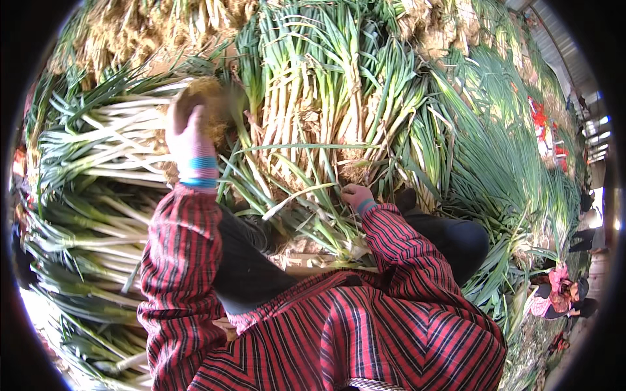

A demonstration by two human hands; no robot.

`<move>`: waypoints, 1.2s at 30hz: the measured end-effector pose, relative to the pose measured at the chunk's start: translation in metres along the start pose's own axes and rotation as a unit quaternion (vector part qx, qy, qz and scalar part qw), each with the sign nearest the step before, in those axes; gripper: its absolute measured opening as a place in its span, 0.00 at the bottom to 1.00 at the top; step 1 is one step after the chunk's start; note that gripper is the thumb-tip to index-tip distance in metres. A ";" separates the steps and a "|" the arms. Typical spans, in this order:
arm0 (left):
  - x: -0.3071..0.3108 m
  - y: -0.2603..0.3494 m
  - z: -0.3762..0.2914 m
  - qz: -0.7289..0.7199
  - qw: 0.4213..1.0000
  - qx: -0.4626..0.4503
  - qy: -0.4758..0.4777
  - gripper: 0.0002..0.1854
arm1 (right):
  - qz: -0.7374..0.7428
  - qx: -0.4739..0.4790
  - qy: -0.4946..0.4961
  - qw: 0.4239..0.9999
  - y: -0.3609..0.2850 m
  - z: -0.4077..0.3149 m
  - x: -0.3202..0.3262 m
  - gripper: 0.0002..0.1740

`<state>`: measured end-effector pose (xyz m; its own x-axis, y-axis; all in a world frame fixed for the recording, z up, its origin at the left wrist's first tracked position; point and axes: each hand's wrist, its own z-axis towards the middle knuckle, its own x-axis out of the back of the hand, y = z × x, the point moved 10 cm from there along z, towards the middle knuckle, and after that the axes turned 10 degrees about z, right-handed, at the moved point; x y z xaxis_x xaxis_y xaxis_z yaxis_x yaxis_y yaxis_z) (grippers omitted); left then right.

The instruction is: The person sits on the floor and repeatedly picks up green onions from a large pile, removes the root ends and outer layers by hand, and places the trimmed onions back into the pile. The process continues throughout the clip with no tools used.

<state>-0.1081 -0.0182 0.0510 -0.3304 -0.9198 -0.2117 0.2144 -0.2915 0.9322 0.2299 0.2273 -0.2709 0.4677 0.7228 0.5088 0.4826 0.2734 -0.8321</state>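
My left hand (190,122), in a pinkish glove with blue bands at the cuff, is at the root ends of a stack of long green onions (127,132). Its thumb stands apart from the fingers, and the brown roots (208,100) beside it are blurred. My right hand (357,195), also gloved, is low in front of me with its fingers curled. It is beside loose onion leaves (313,195); whether it pinches one is too small to tell. Beyond it lies a row of onions (303,107) with pale stems toward me and green tops away.
Dark-trousered knees (455,244) flank the loose leaves. More onions (489,146) are heaped at right, and others (93,239) are stacked at lower left. Root ends (166,29) show at the far side. Another person (560,293) is at the right rim.
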 end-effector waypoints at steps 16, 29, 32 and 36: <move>-0.116 -0.083 -0.061 0.002 0.925 0.316 -0.213 0.19 | -0.061 -0.231 0.152 0.959 0.022 0.177 -0.020 0.25; -0.134 -0.107 -0.081 0.042 0.888 0.362 -0.279 0.17 | 0.563 -0.131 0.030 0.816 -0.061 0.176 -0.028 0.08; -0.145 -0.121 -0.080 0.059 0.888 0.346 -0.296 0.16 | 0.498 -0.035 0.147 0.854 -0.092 0.154 0.017 0.05; -0.146 -0.133 -0.082 0.056 0.890 0.336 -0.302 0.15 | 0.200 0.139 0.205 0.948 -0.212 0.048 0.055 0.09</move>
<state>-0.0132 0.1335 -0.0664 -0.8197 -0.5642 -0.0991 -0.2545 0.2037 0.9454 0.1184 0.2396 -0.0772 0.8486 0.5113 0.1361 0.0191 0.2275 -0.9736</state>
